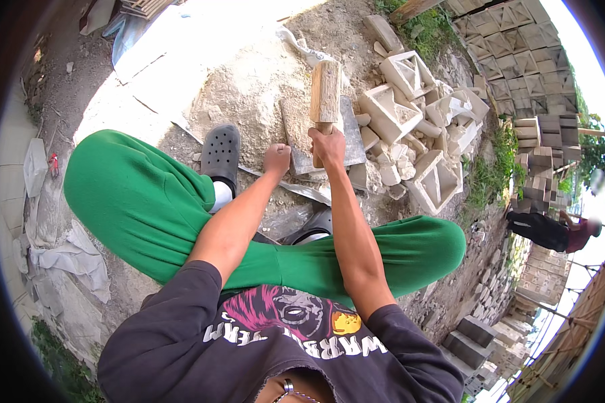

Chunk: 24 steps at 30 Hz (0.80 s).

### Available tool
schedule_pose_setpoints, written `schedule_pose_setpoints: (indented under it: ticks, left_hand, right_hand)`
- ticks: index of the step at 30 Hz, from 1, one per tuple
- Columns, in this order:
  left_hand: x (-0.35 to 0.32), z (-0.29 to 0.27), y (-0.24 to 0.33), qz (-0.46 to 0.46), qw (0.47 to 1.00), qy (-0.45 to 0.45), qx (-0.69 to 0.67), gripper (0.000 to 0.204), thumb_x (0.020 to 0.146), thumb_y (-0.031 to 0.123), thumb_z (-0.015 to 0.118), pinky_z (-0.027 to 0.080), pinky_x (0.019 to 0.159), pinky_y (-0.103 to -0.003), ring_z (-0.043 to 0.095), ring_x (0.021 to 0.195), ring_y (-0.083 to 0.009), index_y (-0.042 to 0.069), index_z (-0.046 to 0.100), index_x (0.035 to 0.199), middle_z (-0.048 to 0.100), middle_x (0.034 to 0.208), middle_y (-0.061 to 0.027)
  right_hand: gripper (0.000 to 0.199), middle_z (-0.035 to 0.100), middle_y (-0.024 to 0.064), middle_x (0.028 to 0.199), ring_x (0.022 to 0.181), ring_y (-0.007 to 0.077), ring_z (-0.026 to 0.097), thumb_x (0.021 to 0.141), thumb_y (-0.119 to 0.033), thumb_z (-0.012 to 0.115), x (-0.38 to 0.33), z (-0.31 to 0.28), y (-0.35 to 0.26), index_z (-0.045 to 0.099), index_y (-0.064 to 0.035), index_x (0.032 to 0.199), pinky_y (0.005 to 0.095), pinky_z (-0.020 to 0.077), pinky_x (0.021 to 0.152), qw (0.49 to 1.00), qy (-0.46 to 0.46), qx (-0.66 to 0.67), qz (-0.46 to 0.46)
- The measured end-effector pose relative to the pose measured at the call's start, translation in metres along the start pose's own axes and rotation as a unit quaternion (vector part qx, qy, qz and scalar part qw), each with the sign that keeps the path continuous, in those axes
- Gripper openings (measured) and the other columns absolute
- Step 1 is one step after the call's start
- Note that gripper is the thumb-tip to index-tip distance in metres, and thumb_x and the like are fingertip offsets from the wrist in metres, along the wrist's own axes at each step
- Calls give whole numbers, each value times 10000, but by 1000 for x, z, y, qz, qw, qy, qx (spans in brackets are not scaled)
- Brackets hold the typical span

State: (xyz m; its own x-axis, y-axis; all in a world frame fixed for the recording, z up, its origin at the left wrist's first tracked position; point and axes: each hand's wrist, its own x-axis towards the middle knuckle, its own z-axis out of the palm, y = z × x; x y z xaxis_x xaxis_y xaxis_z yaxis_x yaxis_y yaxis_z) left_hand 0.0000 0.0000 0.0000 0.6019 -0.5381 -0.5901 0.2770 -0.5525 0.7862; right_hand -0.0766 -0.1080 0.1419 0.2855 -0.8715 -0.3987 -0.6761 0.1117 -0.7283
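wooden mallet (325, 94) | right hand (327, 146) grips handle (upright) | left hand (276, 160) fisted

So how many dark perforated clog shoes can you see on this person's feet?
2. One dark perforated clog shoe sits left of the left hand; the other is partly hidden under the right forearm, below the right hand gripping the wooden mallet.

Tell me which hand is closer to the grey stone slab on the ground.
Left. The left hand is a fist at the grey stone slab's near edge; the right hand is raised above it, gripping the wooden mallet.
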Motion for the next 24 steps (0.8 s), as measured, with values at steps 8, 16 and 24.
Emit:
schedule_pose_setpoints:
  ticks: [8,16,24]
  left_hand:
    - [14,0,-22,21,999,37,-8,286,927,244,637,550,573,-308,673,691,-174,-10,670,1057,705,883,-104]
    - [-5,19,-7,58,990,100,82,411,956,371,551,520,637,-400,685,733,-285,-11,695,911,710,870,-164]
    - [-27,27,-10,-48,998,43,3,527,977,472,472,499,800,-484,696,834,-371,-6,683,909,694,872,-244]
  right_hand:
    - [363,693,159,688,567,240,697,717,-271,729,19,15,14,687,82,787,359,562,569,985,-92,-15,146]
    - [315,650,121,616,531,214,666,730,-253,698,19,16,-9,668,55,790,366,537,528,1000,-23,18,2]
    - [296,650,113,638,520,200,648,732,-202,734,0,11,27,652,74,801,348,538,491,991,-36,10,128]
